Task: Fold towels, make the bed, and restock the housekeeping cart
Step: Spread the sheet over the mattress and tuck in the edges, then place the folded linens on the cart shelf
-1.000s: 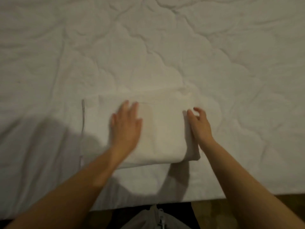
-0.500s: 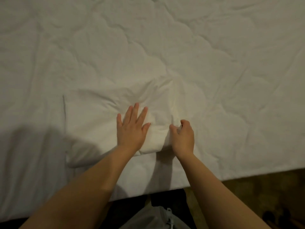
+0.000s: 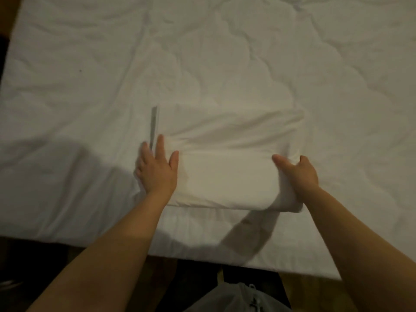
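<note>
The folded white towel (image 3: 225,176) lay on the quilted bed cover (image 3: 225,64), between both hands. The left hand (image 3: 156,171) pressed flat on its left end, fingers straight, with a grey hem stripe (image 3: 154,127) just past the fingertips. The right hand (image 3: 297,174) gripped the right end, fingers curled into the fold.

One head-worn camera looks steeply down, close above the bed (image 3: 202,64). The bed's edge runs between fingers (image 3: 160,144) and wearer.

Dim, warm light; soft focus throughout; arm shadows fall across the bed (image 3: 90,64); corners dark and slightly bowed.
</note>
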The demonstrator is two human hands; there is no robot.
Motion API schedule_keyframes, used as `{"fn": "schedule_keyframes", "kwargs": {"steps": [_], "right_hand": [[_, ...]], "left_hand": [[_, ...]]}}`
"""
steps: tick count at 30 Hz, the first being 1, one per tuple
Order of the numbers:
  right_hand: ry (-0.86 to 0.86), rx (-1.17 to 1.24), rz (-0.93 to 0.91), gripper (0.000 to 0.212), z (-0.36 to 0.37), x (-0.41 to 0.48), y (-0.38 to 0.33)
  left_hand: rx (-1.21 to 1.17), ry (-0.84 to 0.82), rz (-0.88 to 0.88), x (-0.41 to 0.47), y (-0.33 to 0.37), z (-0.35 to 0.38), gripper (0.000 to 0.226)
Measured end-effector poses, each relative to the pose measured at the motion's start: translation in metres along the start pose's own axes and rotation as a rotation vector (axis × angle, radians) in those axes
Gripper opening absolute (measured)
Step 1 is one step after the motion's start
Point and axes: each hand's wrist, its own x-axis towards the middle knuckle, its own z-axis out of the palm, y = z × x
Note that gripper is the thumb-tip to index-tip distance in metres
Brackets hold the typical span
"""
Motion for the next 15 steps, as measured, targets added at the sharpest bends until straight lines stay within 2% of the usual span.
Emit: {"fn": "schedule_keyframes", "kwargs": {"steps": [2,4,6,8,10,12,15], "right_hand": [[-0.008,0.018,-0.006,0.072,-0.003,-0.003,-0.002],[-0.004,0.042,-0.020,0.071,-0.007,-0.010,-0.007],[0.022,0.079,-0.052,0.067,-0.013,-0.021,-0.014],[0.064,0.117,-0.104,0.062,-0.020,-0.037,-0.023],[0.100,0.127,-0.163,0.058,-0.029,-0.056,-0.034],[0.113,0.140,-0.224,0.048,-0.043,-0.078,-0.049],[0.118,0.188,-0.326,0.040,-0.068,-0.117,-0.073]], "left_hand": [[-0.183,-0.093,-0.185,0.005,0.000,-0.013,0.073],[-0.352,-0.202,-0.272,0.010,-0.002,-0.027,0.073],[-0.524,-0.392,-0.347,0.016,-0.007,-0.042,0.063],[-0.869,-0.640,-0.481,0.018,-0.012,-0.062,0.047],[-1.027,-0.833,-0.527,0.014,-0.015,-0.087,0.034],[-1.061,-0.884,-0.497,0.007,-0.016,-0.113,0.024],[-1.164,-0.803,-0.470,-0.012,-0.017,-0.156,0.014]]}}
